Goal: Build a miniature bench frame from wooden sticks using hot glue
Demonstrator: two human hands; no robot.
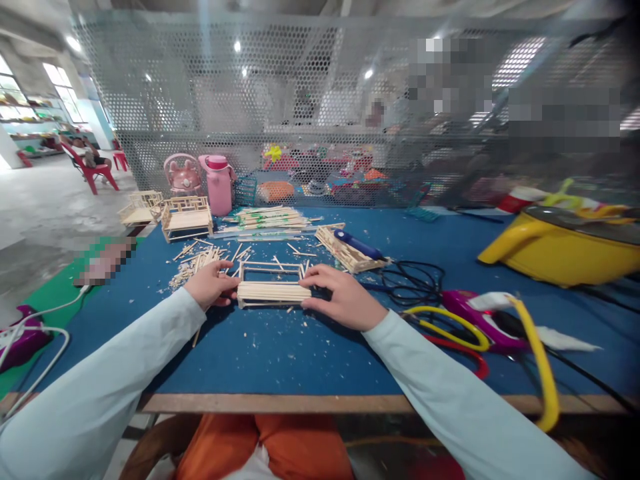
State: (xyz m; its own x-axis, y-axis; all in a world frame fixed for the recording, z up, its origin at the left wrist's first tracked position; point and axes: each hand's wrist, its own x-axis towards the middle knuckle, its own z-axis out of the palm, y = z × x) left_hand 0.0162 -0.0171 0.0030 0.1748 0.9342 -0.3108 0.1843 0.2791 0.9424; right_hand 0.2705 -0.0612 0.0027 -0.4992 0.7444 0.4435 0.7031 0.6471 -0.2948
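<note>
Two bare hands grip one small stick frame over the blue table (300, 360) in the head view: the left hand (213, 285) has its fingertips on the left end of the stick frame (273, 292), and the right hand (343, 297) pinches the right end between thumb and fingers. Loose sticks (203, 263) lie just beside the left hand; beyond the frame are bundled sticks (273, 219) and a blue glue gun (360, 245).
</note>
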